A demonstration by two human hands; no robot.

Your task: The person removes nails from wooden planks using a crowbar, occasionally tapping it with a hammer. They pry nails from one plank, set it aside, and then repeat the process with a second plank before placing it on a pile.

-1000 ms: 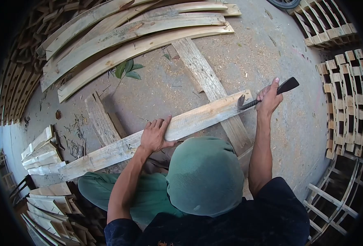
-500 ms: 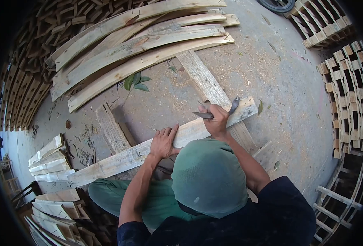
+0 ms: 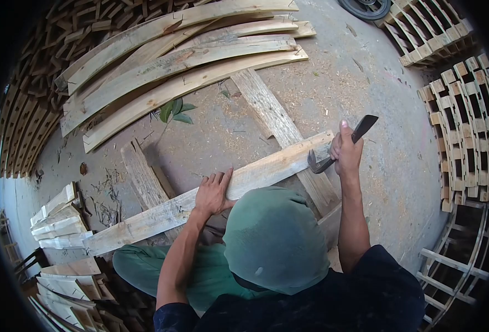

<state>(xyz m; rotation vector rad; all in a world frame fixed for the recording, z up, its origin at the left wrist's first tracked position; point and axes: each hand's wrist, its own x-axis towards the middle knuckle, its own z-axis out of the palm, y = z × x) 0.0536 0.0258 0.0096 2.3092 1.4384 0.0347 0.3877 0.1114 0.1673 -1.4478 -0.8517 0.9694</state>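
A long pale plank [image 3: 161,214] lies slantwise before me, across a weathered board [image 3: 269,105] at the right and another short board [image 3: 145,174] at the left. My left hand [image 3: 213,192] rests on the middle of the plank, fingers spread. In my right hand [image 3: 346,148], raised by the plank's right end, is a dark metal pry bar [image 3: 364,128]. Its curved claw end hangs at the plank's near edge, and its flat end points up to the right. Whether the claw touches the plank I cannot tell.
Long planks with nails [image 3: 194,52] lie stacked beyond. Leaves [image 3: 176,110] and sawdust are scattered on the floor. Short wood pieces [image 3: 62,221] lie at the left. Pallets [image 3: 465,127] stand at the right, near a wheel [image 3: 366,6]. Piled wood blocks fill the upper left.
My right hand has moved right and lifted off the plank, and the pry bar has turned so its claw points down left. My left hand stays on the plank. The view has shifted slightly.
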